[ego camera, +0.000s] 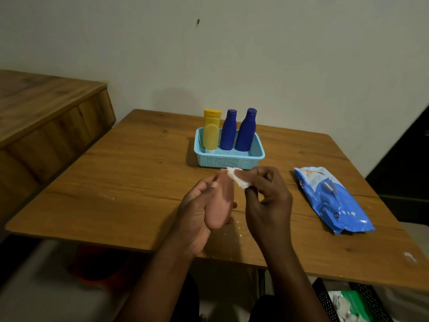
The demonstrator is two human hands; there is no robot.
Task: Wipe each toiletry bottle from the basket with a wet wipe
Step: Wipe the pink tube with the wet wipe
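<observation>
Left hand [197, 212] grip clamped on pink bottle [220, 201] at frame centre, right hand [267, 196] grip pinching wet wipe [239, 178] against bottle top, blue basket [222, 160] behind on counter [116, 182]

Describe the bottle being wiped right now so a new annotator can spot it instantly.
Start at the wooden table and find the light blue basket near its far edge. In front of the basket, the left hand grips a pink bottle while the right hand pinches a white wet wipe against its top. It is the only pink bottle and the only one outside the basket.
</observation>
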